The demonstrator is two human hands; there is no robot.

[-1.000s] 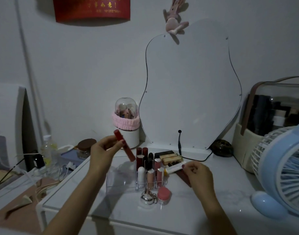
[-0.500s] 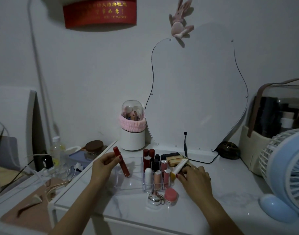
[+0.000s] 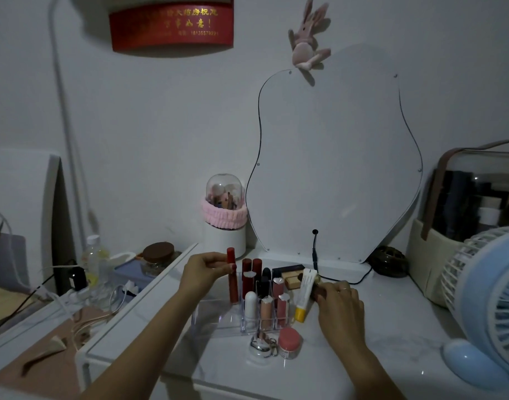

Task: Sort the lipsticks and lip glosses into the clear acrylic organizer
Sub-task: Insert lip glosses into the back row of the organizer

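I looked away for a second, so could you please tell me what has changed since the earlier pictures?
The left hand has brought the red lip gloss down from a raised tilt to upright, its base in the clear acrylic organizer, grip unchanged. The right hand has tipped the white tube with the yellow cap cap-down onto the table. The standing lipsticks stayed put.

mirror [image 3: 334, 168] | blue fan [image 3: 487, 307] | pink jar [image 3: 289, 342] | plush rabbit [image 3: 306, 44]

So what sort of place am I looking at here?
Most likely a dressing table in a bedroom: a wavy-edged mirror leans on the wall, a clear acrylic organizer holds lipsticks, and a domed brush holder stands behind.
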